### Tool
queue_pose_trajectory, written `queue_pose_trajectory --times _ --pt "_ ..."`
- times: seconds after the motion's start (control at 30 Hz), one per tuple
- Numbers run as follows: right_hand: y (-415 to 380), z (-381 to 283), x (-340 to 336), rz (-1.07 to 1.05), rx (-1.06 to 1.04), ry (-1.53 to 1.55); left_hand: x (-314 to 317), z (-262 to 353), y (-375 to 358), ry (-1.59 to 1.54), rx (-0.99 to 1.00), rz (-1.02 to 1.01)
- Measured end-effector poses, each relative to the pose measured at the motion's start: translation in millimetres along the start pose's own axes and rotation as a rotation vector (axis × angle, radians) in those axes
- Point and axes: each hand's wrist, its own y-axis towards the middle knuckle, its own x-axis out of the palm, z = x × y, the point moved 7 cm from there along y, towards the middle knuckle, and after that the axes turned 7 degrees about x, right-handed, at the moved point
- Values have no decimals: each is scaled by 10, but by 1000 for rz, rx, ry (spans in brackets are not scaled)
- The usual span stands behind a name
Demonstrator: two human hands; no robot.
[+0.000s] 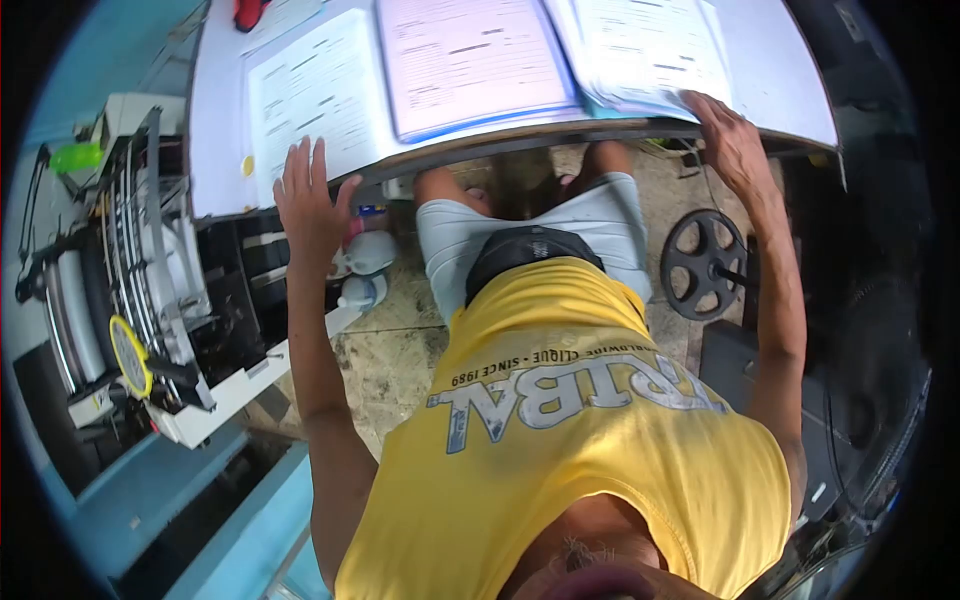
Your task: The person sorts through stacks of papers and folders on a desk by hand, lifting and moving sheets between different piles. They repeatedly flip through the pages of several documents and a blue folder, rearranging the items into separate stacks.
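Note:
My left hand rests with its fingers spread on the lower left part of a white printed sheet, near the table's front edge. At the right, my right hand lies over the lower right corner of a stack of white printed papers; its fingers are stretched out and partly bent over the edge. Between the two hands lies a stack of pinkish printed sheets with a blue lower edge, touched by neither hand.
The white table carries a red object at the upper left. A machine with rollers stands at the left. Below the table at the right is a black spoked wheel; plastic bottles stand under it at the left.

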Motion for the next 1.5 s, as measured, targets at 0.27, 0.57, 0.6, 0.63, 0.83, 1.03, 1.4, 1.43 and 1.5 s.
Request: queue_pose_trajectory --times 0.27,0.57,0.6,0.63,0.83,1.03,1.4,1.43,1.5 --pt "-20 -61 46 139 -159 -97 19 -486 -446 112 69 10" --pt "106 206 -185 156 87 282 -183 -600 -10 -283 -29 -55" --pt "116 250 -185 155 97 302 -166 -682 -11 -396 -49 -86" --pt "125 291 -174 152 106 323 -149 -765 -31 -508 -72 -120" --pt "248 513 -153 318 119 542 -180 -1338 74 -621 -449 39" --pt "382 470 -374 307 246 642 -497 -43 1101 -456 57 321" --pt "773 137 -469 459 268 612 427 1503 1249 -152 554 -54" --pt "832 62 -513 497 241 556 420 1497 1174 -154 555 -15" --pt "1027 -106 -588 574 202 449 398 1491 1065 -162 555 30"
